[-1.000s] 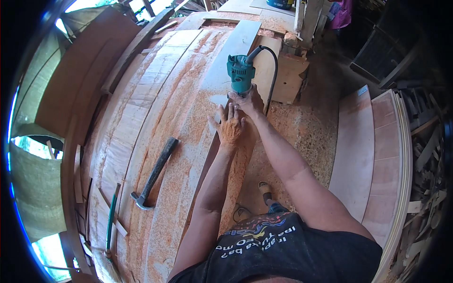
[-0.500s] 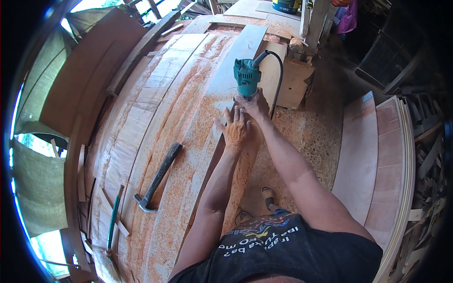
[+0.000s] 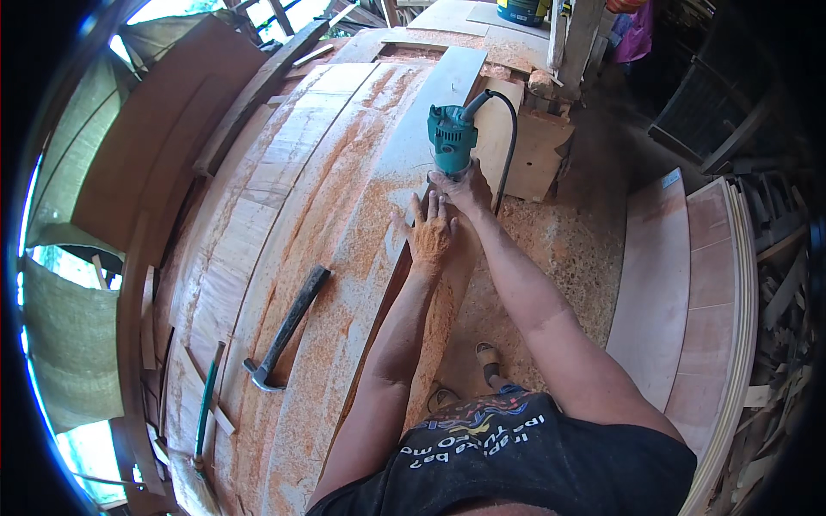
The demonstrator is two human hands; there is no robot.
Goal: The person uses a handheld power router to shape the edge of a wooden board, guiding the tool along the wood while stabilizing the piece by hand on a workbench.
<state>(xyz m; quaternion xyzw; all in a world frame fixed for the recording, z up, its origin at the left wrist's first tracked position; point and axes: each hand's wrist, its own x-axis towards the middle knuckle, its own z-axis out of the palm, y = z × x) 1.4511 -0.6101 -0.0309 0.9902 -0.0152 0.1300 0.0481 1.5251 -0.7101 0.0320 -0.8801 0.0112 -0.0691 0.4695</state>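
Note:
A teal trim router (image 3: 453, 138) stands upright at the right edge of a long pale board (image 3: 409, 163). My right hand (image 3: 463, 187) is wrapped round the router's lower body, and the base beneath is mostly hidden by the fingers. Its black cord (image 3: 514, 142) loops from the top down the right side. Just below and left of the router, my left hand (image 3: 428, 236) lies flat on the board's edge, fingers spread, holding nothing. Orange sawdust covers much of the board around both hands.
A claw hammer (image 3: 288, 327) lies left of the board. Farther left are a green-handled brush (image 3: 206, 404) and thin wood strips. Large plywood sheets (image 3: 658, 284) lean at the right beside scrap wood (image 3: 779, 344). A wooden post (image 3: 578, 43) rises at the back.
Almost nothing differs. The router and both hands keep nearly the same place; the whole view shifts very slightly.

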